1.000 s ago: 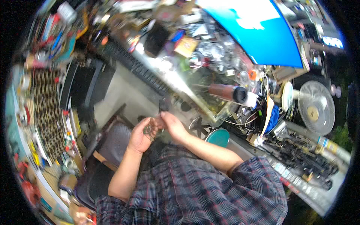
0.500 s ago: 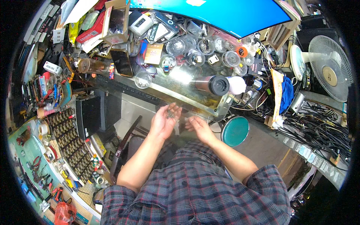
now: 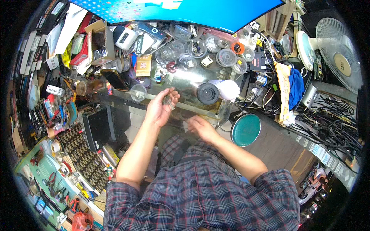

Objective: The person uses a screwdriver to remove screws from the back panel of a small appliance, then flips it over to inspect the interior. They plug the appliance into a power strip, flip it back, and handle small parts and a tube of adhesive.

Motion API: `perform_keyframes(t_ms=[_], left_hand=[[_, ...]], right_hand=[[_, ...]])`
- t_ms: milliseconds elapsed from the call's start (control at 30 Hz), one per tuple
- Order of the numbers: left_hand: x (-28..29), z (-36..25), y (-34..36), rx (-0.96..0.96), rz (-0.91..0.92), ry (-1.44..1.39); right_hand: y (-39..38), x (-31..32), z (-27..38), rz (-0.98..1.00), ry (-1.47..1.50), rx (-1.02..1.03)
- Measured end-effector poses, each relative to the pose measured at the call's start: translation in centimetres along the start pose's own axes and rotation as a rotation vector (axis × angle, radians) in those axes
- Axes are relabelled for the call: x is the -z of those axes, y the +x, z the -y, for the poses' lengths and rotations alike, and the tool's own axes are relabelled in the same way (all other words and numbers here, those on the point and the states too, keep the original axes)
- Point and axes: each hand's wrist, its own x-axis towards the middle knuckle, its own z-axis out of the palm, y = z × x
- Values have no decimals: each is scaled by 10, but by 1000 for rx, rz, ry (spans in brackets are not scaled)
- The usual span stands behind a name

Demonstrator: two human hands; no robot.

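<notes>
My left hand (image 3: 158,107) is cupped over the desk's near edge, its fingers curled round a bunch of small grey pieces (image 3: 167,101), too small to tell their kind. Lower and to the right, my right hand (image 3: 202,128) is closed with its fingertips pressed together. Whatever it may pinch is hidden or too small to see. A clear round tub (image 3: 138,92) stands left of my left hand. Beyond my right hand are a cup with a black lid (image 3: 208,93) and a white rounded container (image 3: 229,89).
Several clear plastic tubs with small parts crowd the desk below a blue-lit monitor (image 3: 181,13). A green round stool (image 3: 246,130) is at the right, near tangled black cables (image 3: 327,131) and a fan (image 3: 339,54). Tools and parts racks (image 3: 83,158) line the left.
My left hand has moved up and slightly left, its fingers curling more round the grey pieces. My right hand stays low, farther from it. The view has shifted, and the black-lidded cup now looks upright.
</notes>
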Motion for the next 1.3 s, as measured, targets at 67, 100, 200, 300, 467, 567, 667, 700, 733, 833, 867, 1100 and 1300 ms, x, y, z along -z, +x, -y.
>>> perform_keyframes(t_ms=[67,100,200,300,467,567,667,700,733,833,867,1100,1300], left_hand=[[-11,-9,4,22,27,-5],[-14,-13,8,29,34,10],[-8,-22,25,27,5,18],[0,-34,30,100,65,23],[-4,-39,24,170,-23,-5],[-4,-32,10,234,-17,-4],[-24,-30,-7,243,-55,108],[-21,-31,-8,249,-44,131],[-16,-34,-8,255,-33,154],[-6,-43,-2,265,-29,199],[-5,-46,1,269,-32,203],[-93,-72,42,258,134,308],[-214,-41,126,263,338,319]], right_hand=[[1,1,3,-20,-8,-22],[4,1,5,-24,22,-38],[14,-6,6,-50,52,-44],[20,-15,13,-65,92,13],[17,-12,11,-133,163,-2],[8,-1,1,-195,90,-57],[-1,14,-19,-249,105,-98],[-4,18,-22,-271,100,-120],[-7,21,-26,-292,94,-143],[-19,31,-17,-333,115,-144],[-24,39,-16,-350,119,-143],[-43,90,-8,-504,66,-52],[-44,84,-36,-484,161,-25]])
